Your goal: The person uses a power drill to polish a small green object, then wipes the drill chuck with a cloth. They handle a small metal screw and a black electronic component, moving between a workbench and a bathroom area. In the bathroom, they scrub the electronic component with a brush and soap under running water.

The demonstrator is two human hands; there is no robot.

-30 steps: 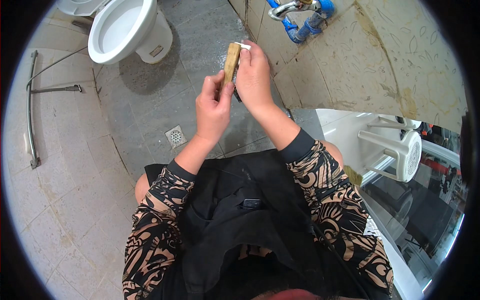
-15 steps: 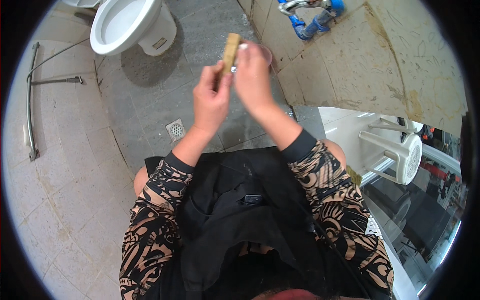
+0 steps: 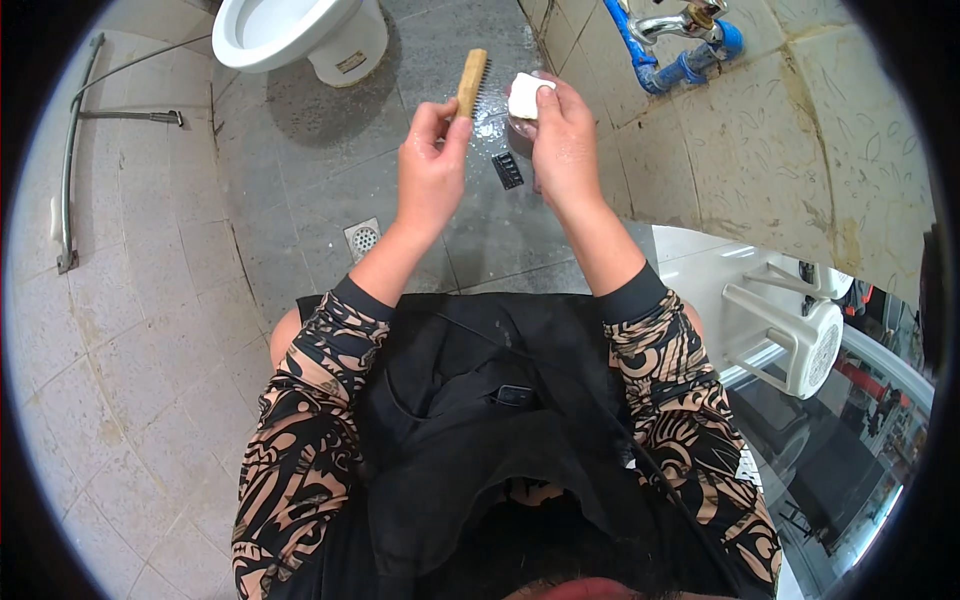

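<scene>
My left hand (image 3: 432,165) grips the lower end of a wooden piece with a row of dark teeth or bristles, like a comb or brush (image 3: 474,80). It is held upright, toothed side facing right. In my right hand (image 3: 568,140) is a white block (image 3: 531,97), which could be soap or a sponge; my thumb presses on its edge. The two things are apart. Below and between my hands, a small black slotted piece (image 3: 507,171) lies on the wet grey floor tiles (image 3: 330,175). Part of a see-through container (image 3: 517,124) shows behind my right hand, mostly hidden.
A white toilet (image 3: 300,35) stands at the far left. Blue pipes with a metal tap (image 3: 685,65) run along the tiled wall at right. There is a floor drain (image 3: 364,238) nearby, a grab rail (image 3: 72,150) on the left wall and a white stool (image 3: 810,345) at right.
My hands have drawn apart, the right one moving rightward. The white block and the black slotted piece have come into plain sight. The whole view has shifted slightly.
</scene>
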